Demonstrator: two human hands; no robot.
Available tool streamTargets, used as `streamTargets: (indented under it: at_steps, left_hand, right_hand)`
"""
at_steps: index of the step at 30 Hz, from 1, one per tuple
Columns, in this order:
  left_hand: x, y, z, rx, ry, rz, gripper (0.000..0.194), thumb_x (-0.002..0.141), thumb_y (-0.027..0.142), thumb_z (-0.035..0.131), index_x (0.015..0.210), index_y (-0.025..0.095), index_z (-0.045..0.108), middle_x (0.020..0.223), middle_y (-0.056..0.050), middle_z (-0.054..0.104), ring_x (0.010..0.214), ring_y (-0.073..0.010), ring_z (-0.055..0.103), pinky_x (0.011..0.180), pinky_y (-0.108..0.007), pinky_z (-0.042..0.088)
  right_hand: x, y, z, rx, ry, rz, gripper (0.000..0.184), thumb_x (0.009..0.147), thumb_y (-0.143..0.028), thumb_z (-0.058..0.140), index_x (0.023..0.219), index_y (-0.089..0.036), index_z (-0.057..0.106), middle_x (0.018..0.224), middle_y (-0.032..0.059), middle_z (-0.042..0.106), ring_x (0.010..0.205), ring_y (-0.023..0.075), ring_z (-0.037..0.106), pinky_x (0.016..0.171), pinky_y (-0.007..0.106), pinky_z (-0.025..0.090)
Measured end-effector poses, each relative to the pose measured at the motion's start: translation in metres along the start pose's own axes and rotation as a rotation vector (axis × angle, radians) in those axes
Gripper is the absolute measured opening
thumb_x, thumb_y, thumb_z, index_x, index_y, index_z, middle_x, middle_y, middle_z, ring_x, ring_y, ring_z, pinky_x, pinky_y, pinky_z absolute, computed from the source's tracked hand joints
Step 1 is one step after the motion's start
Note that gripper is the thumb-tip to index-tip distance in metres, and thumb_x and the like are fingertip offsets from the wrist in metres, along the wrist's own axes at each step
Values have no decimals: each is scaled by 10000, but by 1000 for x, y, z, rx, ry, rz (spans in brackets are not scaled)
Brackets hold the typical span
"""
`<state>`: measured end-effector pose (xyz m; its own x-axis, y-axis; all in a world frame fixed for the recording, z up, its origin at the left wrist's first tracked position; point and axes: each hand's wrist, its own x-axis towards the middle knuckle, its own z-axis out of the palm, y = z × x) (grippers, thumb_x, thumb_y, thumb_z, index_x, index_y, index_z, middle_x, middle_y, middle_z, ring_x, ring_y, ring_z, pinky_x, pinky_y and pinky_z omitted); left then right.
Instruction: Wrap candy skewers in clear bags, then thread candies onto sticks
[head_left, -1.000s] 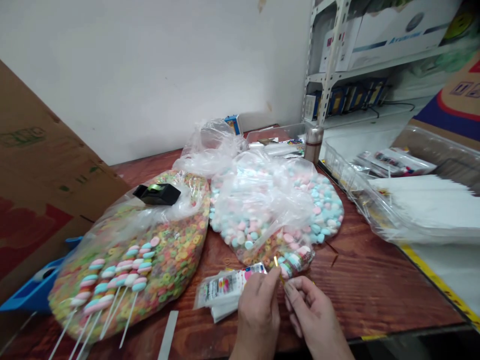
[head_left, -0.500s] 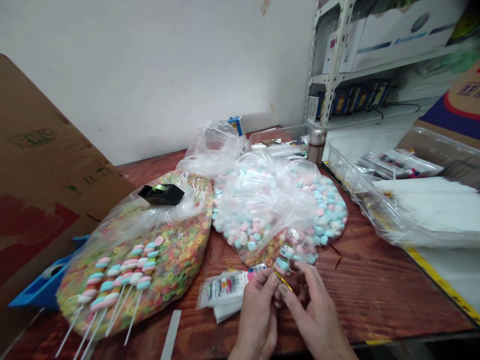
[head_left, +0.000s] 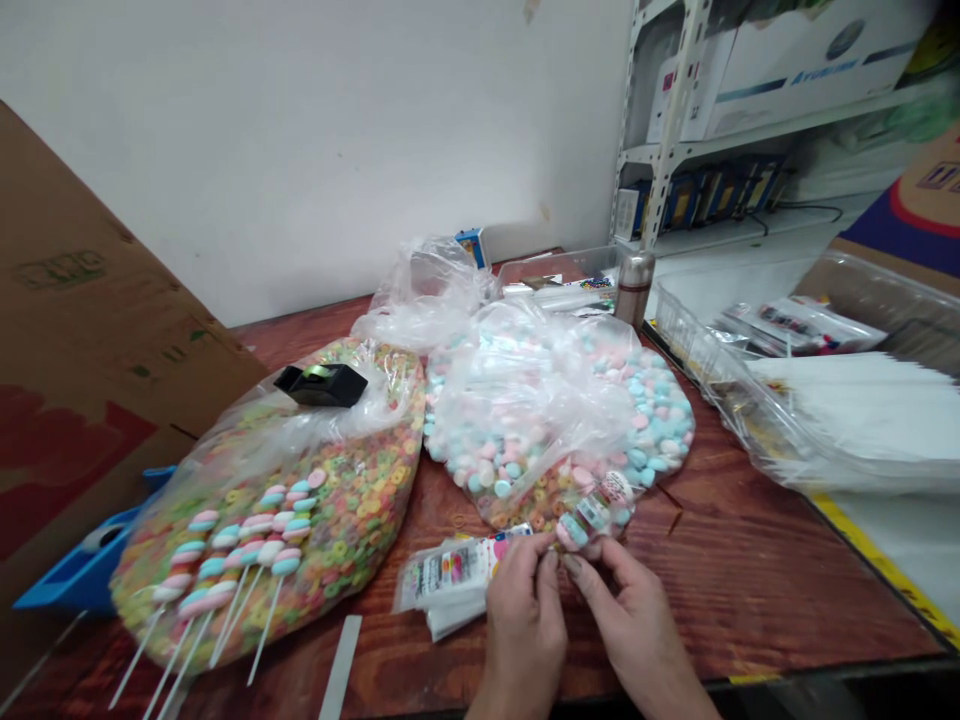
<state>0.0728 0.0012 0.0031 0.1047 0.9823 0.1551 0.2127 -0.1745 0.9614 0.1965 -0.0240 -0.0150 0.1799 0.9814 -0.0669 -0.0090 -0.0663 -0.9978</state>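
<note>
My left hand (head_left: 525, 620) and my right hand (head_left: 626, 625) meet near the table's front edge, fingertips pinched together on the stick end of a small wrapped candy skewer (head_left: 592, 510). The skewer lies tilted up to the right, over the edge of a clear bag of pink and blue candies (head_left: 555, 420). Just left of my left hand lies a stack of small printed clear bags (head_left: 450, 580). A larger bag of colourful ring candies (head_left: 300, 500) sits to the left, with several pastel marshmallow skewers (head_left: 240, 560) and a black tape dispenser (head_left: 321, 384) on top.
A brown cardboard sheet (head_left: 82, 350) leans at the left, above a blue tray (head_left: 82, 575). Clear plastic trays with white sheets (head_left: 847, 420) fill the right. A steel flask (head_left: 634, 290) stands behind the bags. Metal shelving (head_left: 675, 130) rises at the back right. A metal ruler (head_left: 341, 665) lies at front.
The wrapped skewer was lifted upright half a second ago and now lies lower, tilted right. The thin gold tie seen between my fingers earlier no longer shows.
</note>
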Motion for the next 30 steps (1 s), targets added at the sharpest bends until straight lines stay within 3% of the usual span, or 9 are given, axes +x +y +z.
streamTargets:
  at_steps: [4, 8, 12, 15, 18, 20, 21, 25, 30]
  left_hand:
    - [2, 4, 8, -491, 4, -474, 278, 837, 446, 649, 893, 174, 630, 520, 75, 436, 448, -72, 352, 423, -171, 300]
    - [3, 2, 14, -675, 27, -552, 349, 759, 451, 740, 875, 156, 596, 521, 90, 418, 456, -49, 288, 416, -149, 253]
    - [0, -3, 16, -596, 4, -500, 322, 824, 460, 667, 923, 164, 590, 514, 90, 423, 445, -55, 318, 418, -153, 278]
    - [-2, -6, 12, -350, -28, -378, 252, 900, 409, 565, 982, 176, 612, 549, 61, 494, 443, -79, 410, 424, -177, 345]
    - [-2, -11, 4, 65, -25, 9, 217, 913, 270, 529, 1078, 195, 649, 815, -54, 697, 686, -167, 644, 621, -265, 519]
    - [-2, -14, 0, 281, -9, 256, 270, 909, 187, 502, 1139, 201, 642, 978, -99, 725, 874, -213, 684, 767, -322, 542]
    - [-2, -15, -1, 340, -3, 313, 290, 913, 164, 481, 1157, 200, 634, 988, -103, 728, 893, -217, 687, 783, -330, 544]
    - [-2, -12, 0, 354, 40, 217, 273, 940, 168, 443, 1116, 201, 648, 927, -86, 738, 815, -202, 696, 723, -304, 548]
    - [-2, -3, 2, 267, 60, 88, 279, 924, 184, 486, 1104, 216, 697, 958, -96, 754, 847, -222, 699, 766, -317, 535]
  right_hand:
    - [-1, -2, 3, 5, -55, -57, 253, 922, -423, 555, 800, -207, 605, 755, 11, 689, 689, 168, 640, 658, 232, 497]
    - [1, 0, 3, -106, -3, -76, 205, 915, -410, 568, 915, -210, 615, 781, 5, 689, 693, 166, 650, 652, 230, 498]
    - [3, 1, 1, -272, 59, -128, 215, 928, -392, 540, 839, -213, 619, 761, 3, 667, 709, 170, 632, 675, 250, 471]
    - [4, -2, 1, -368, 93, -201, 266, 949, -358, 481, 749, -213, 579, 705, 2, 631, 667, 167, 604, 638, 260, 441]
    - [3, -5, 2, -441, 115, -286, 247, 950, -325, 447, 762, -210, 560, 706, 10, 611, 648, 170, 593, 611, 268, 427]
    - [2, -7, 3, -461, 106, -330, 235, 946, -312, 440, 770, -209, 557, 716, 14, 606, 653, 171, 593, 619, 272, 432]
    - [1, -7, 3, -459, 98, -333, 235, 944, -310, 441, 760, -212, 549, 709, 10, 599, 647, 169, 590, 616, 269, 434]
    - [-1, -8, 5, -376, 80, -262, 251, 944, -346, 459, 736, -224, 528, 673, -9, 597, 604, 154, 582, 563, 241, 438]
    - [0, -9, 7, -264, 33, -176, 223, 938, -410, 504, 902, -214, 604, 869, 30, 681, 805, 187, 649, 719, 254, 489]
